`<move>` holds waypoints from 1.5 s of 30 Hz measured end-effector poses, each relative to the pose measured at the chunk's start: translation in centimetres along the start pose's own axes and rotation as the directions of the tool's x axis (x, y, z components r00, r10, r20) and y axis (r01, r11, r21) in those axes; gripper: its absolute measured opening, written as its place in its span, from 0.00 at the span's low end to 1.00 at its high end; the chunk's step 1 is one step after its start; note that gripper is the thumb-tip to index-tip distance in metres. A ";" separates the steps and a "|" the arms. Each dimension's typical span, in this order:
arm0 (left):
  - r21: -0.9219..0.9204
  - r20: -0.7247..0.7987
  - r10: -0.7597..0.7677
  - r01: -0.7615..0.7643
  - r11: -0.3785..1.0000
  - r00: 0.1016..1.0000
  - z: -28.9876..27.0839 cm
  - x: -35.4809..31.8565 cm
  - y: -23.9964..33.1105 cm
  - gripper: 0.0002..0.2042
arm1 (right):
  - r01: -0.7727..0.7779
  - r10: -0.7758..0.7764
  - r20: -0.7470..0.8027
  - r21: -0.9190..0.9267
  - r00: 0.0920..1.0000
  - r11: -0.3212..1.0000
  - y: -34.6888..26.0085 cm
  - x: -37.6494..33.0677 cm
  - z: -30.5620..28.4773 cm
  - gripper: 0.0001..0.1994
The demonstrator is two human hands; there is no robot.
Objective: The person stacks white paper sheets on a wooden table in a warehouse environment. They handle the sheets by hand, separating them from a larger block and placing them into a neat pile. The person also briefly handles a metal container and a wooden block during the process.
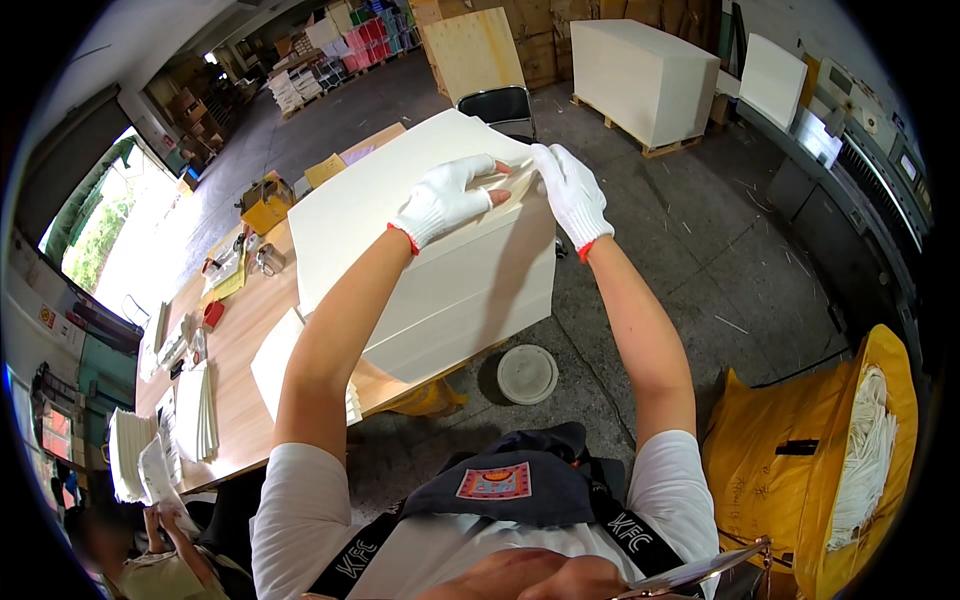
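A tall stack of large white paper sheets stands on the wooden table in front of me. My left hand, in a white knit glove with bare thumb and fingertip, lies over the stack's top near its right edge. Its thumb and forefinger are spread apart. At the stack's far right corner, my right hand, also gloved, has its fingers bent round the edge of the top sheets. Those sheets look bent up between the two hands. The right fingertips are partly hidden.
Smaller paper piles, a metal mug and a yellow box are on the wooden table. A round lidded bucket stands below. Right are a yellow sack of paper strips and a machine. Another person handles paper lower left.
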State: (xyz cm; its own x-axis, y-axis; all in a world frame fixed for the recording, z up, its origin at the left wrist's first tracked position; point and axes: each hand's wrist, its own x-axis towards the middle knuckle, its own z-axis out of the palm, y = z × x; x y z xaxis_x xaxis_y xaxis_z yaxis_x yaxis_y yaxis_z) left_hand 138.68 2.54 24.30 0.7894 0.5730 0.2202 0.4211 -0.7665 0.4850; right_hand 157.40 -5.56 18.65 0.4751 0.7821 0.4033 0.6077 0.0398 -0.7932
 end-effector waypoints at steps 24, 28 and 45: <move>0.044 -0.011 -0.061 0.062 0.997 0.998 -0.1 -0.5 1.4 0.17 | 0.044 -0.046 -0.057 -0.038 0.997 0.998 -0.4 -0.4 0.1 0.28; 0.093 -0.003 0.043 -0.043 0.995 0.999 0.3 -0.3 0.6 0.18 | 0.024 -0.026 -0.069 -0.028 0.997 0.999 0.1 -0.1 0.5 0.27; 0.070 -0.060 0.153 -0.148 0.986 0.986 0.7 -0.3 0.0 0.16 | 0.474 -0.400 0.263 -0.594 0.878 0.649 0.0 -0.5 -4.2 0.20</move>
State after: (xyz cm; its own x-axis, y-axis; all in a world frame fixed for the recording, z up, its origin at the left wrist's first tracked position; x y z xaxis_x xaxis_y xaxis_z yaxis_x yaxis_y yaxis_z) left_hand 138.74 2.16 23.60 0.8164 0.4656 0.3417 0.3296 -0.8615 0.3863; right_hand 159.86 -8.56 20.33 0.0063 0.8343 0.5512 0.9983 0.0271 -0.0525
